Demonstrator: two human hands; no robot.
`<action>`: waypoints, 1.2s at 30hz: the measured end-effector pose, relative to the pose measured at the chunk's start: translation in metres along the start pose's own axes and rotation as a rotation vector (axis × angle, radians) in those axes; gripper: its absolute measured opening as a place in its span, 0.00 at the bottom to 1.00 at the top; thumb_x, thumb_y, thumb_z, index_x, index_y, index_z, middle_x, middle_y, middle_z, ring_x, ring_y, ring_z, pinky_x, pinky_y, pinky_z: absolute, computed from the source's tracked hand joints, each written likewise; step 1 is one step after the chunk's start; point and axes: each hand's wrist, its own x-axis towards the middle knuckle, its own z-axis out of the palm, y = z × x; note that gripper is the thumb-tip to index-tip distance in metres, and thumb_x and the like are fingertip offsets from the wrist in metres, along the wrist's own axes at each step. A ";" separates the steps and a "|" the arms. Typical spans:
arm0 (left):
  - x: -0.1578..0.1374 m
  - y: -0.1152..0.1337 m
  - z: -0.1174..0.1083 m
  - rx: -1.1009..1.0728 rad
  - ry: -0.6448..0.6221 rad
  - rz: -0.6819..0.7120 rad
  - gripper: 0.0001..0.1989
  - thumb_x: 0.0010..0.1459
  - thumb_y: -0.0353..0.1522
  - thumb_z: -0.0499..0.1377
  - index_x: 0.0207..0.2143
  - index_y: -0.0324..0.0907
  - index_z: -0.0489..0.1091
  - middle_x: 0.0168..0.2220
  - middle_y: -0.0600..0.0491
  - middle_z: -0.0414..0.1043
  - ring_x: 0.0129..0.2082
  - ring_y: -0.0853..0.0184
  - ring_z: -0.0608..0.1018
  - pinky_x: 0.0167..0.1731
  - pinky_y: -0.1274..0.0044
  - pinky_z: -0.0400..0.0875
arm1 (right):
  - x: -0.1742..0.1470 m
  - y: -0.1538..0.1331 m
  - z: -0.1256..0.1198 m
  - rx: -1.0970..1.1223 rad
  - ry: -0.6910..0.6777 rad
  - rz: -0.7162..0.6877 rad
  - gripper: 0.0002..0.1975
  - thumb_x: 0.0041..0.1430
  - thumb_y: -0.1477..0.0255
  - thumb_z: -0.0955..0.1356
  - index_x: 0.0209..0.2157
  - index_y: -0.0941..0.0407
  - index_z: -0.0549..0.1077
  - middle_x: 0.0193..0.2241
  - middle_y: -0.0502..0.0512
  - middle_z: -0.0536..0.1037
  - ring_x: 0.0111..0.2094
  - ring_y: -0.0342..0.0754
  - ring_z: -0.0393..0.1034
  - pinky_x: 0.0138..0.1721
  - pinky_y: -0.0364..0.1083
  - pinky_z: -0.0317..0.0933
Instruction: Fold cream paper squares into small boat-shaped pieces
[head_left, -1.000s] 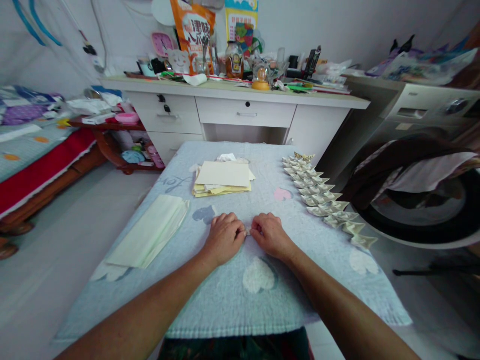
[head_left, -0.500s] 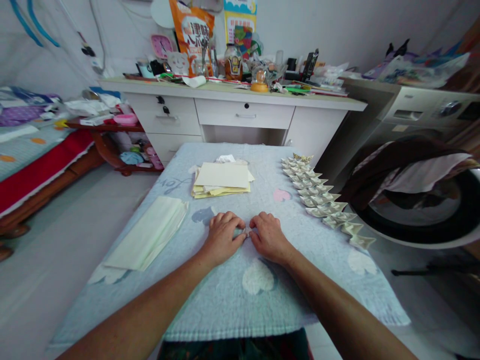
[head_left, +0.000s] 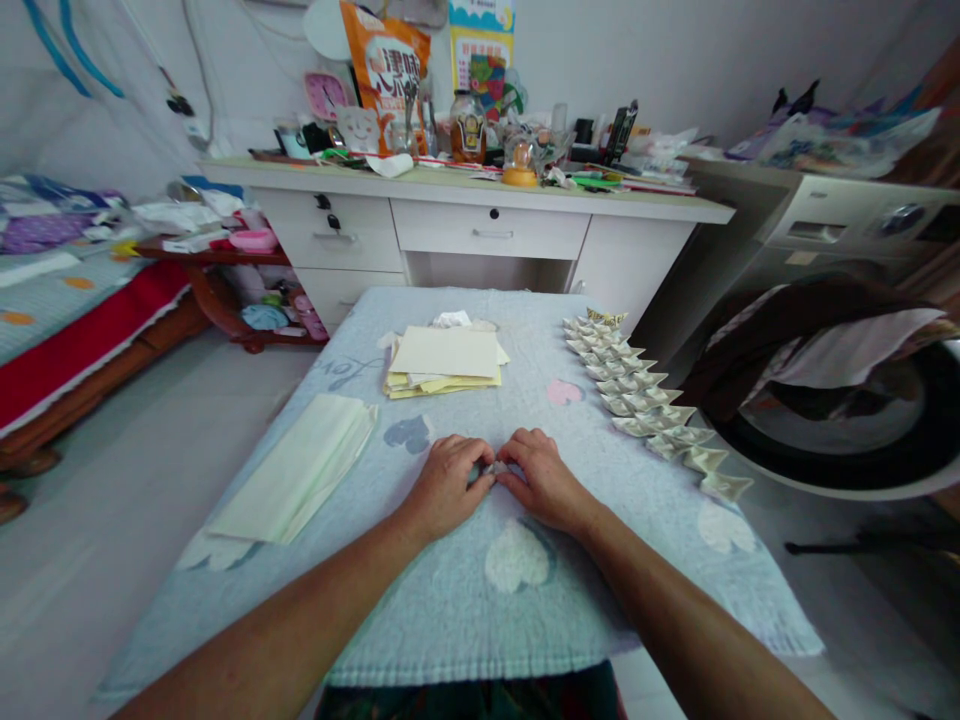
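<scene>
Over the middle of the cloth-covered table, my left hand [head_left: 450, 482] and my right hand [head_left: 541, 476] meet with fingertips close together. Both pinch a small piece of folded paper [head_left: 494, 468], mostly hidden by the fingers, so its shape cannot be made out. To the right runs a slanting row of several folded paper pieces [head_left: 641, 398], pointed like little boats. Beyond my hands lies a stack of cream and yellow paper sheets [head_left: 444, 352]. Left of my left hand is a pile of long pale green paper [head_left: 296, 468].
A light blue cloth [head_left: 420, 620] with heart prints covers the table. Behind it stands a white desk [head_left: 491, 215] crowded with jars and packets. On the right is a washing machine [head_left: 832, 230], its door open and clothes hanging out. A bed [head_left: 82, 330] is at the left.
My fingers have shifted slightly around the small paper, and a bit more of it shows between the fingertips. The stacks and the row of folded pieces stay as they were.
</scene>
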 end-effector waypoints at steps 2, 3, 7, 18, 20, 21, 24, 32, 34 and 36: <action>0.000 0.001 0.000 -0.006 0.000 -0.001 0.06 0.52 0.27 0.60 0.32 0.43 0.66 0.32 0.56 0.71 0.36 0.64 0.71 0.40 0.72 0.61 | 0.000 0.000 0.000 0.022 0.009 -0.002 0.04 0.57 0.75 0.68 0.36 0.56 0.72 0.35 0.54 0.69 0.39 0.48 0.59 0.41 0.47 0.51; 0.000 0.001 0.000 -0.014 -0.002 -0.004 0.06 0.52 0.27 0.60 0.32 0.43 0.66 0.32 0.56 0.70 0.36 0.65 0.71 0.40 0.72 0.61 | 0.000 0.000 0.000 0.034 0.017 -0.004 0.04 0.57 0.75 0.69 0.36 0.56 0.72 0.36 0.54 0.69 0.40 0.48 0.59 0.41 0.47 0.51; 0.001 0.003 -0.002 -0.078 -0.009 -0.034 0.06 0.50 0.25 0.59 0.30 0.43 0.66 0.30 0.56 0.70 0.35 0.66 0.71 0.38 0.73 0.62 | 0.000 -0.001 -0.001 0.091 0.039 -0.023 0.04 0.55 0.76 0.69 0.35 0.56 0.71 0.35 0.53 0.71 0.39 0.48 0.61 0.41 0.46 0.53; 0.002 -0.001 -0.004 -0.441 0.059 -0.135 0.12 0.55 0.29 0.57 0.43 0.42 0.69 0.33 0.55 0.70 0.34 0.69 0.72 0.38 0.77 0.66 | 0.001 0.000 -0.006 0.257 0.052 -0.031 0.03 0.58 0.75 0.67 0.36 0.57 0.72 0.30 0.52 0.73 0.34 0.46 0.65 0.39 0.45 0.56; 0.002 -0.001 -0.005 -0.422 0.049 -0.108 0.14 0.56 0.29 0.56 0.45 0.43 0.70 0.34 0.54 0.70 0.35 0.68 0.72 0.39 0.76 0.66 | 0.002 0.001 -0.006 0.276 0.078 -0.024 0.03 0.59 0.75 0.66 0.35 0.57 0.72 0.29 0.52 0.73 0.33 0.45 0.65 0.38 0.44 0.56; 0.002 0.000 -0.005 -0.407 0.045 -0.095 0.14 0.56 0.28 0.56 0.45 0.43 0.71 0.34 0.54 0.70 0.35 0.68 0.72 0.39 0.76 0.66 | 0.002 0.001 -0.006 0.283 0.090 -0.025 0.03 0.59 0.74 0.66 0.35 0.57 0.72 0.29 0.52 0.73 0.33 0.45 0.65 0.37 0.44 0.56; 0.002 0.001 -0.007 -0.375 0.044 -0.079 0.12 0.56 0.28 0.56 0.42 0.43 0.73 0.32 0.54 0.69 0.33 0.69 0.72 0.37 0.77 0.66 | 0.002 0.000 -0.004 0.304 0.107 -0.039 0.04 0.60 0.74 0.66 0.34 0.57 0.73 0.27 0.51 0.72 0.32 0.45 0.64 0.36 0.44 0.55; 0.001 0.002 -0.008 -0.324 0.054 -0.069 0.09 0.55 0.29 0.59 0.39 0.42 0.74 0.31 0.55 0.72 0.31 0.70 0.73 0.34 0.78 0.67 | 0.003 0.003 -0.003 0.403 0.095 -0.055 0.06 0.60 0.72 0.66 0.33 0.57 0.74 0.28 0.51 0.74 0.33 0.45 0.66 0.38 0.44 0.56; 0.001 0.003 -0.008 -0.331 0.056 -0.076 0.09 0.54 0.30 0.60 0.39 0.42 0.74 0.31 0.55 0.73 0.31 0.70 0.74 0.34 0.78 0.67 | 0.003 0.004 -0.003 0.424 0.094 -0.054 0.05 0.60 0.72 0.66 0.33 0.57 0.74 0.29 0.51 0.75 0.34 0.45 0.66 0.39 0.45 0.57; 0.000 0.004 -0.009 -0.336 0.065 -0.086 0.08 0.54 0.32 0.62 0.38 0.42 0.74 0.30 0.55 0.74 0.30 0.70 0.74 0.34 0.78 0.67 | 0.003 0.004 -0.003 0.435 0.087 -0.057 0.05 0.60 0.73 0.66 0.33 0.57 0.75 0.29 0.51 0.75 0.34 0.45 0.67 0.40 0.45 0.57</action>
